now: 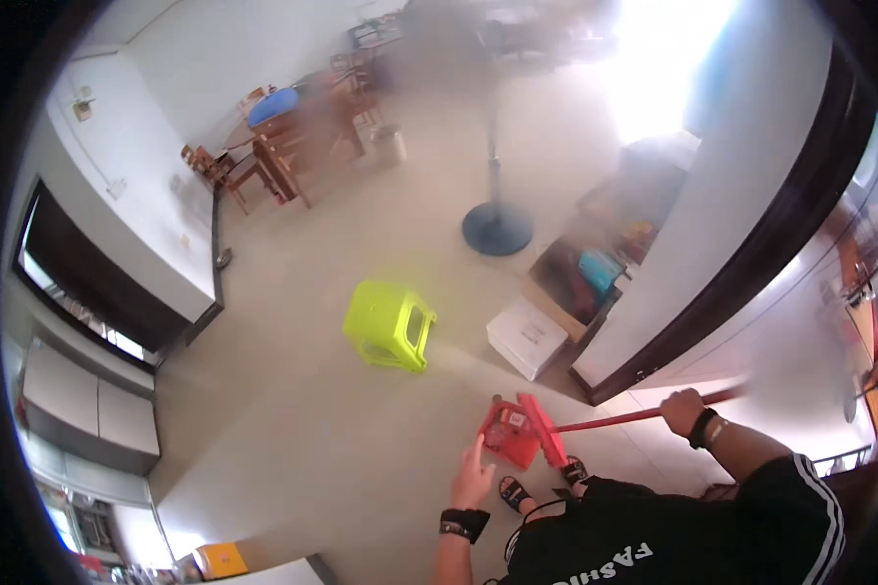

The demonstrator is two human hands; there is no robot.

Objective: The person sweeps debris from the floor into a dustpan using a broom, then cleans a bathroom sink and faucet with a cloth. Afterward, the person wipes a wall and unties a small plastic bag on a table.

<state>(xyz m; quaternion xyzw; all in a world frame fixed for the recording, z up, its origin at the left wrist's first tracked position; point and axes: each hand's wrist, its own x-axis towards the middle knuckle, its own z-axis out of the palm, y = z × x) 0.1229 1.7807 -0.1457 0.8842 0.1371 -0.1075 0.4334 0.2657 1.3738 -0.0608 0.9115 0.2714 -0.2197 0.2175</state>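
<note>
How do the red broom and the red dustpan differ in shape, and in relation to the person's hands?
Shape: the broom has a narrow, bar-like head on a long handle; the dustpan is a wider, tray-like piece.
Hands: the right hand grips the broom's handle; the left hand is near the dustpan, one finger extended toward its edge, contact unclear.
Shared: both are red.

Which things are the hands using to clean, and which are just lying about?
In use:
- red broom, its stick in the right hand
- red dustpan, next to the left hand; I can't tell whether they touch

Just about the room:
- bright green stool
- white box
- stand with a round dark base
- wooden chairs and table, further off
</note>
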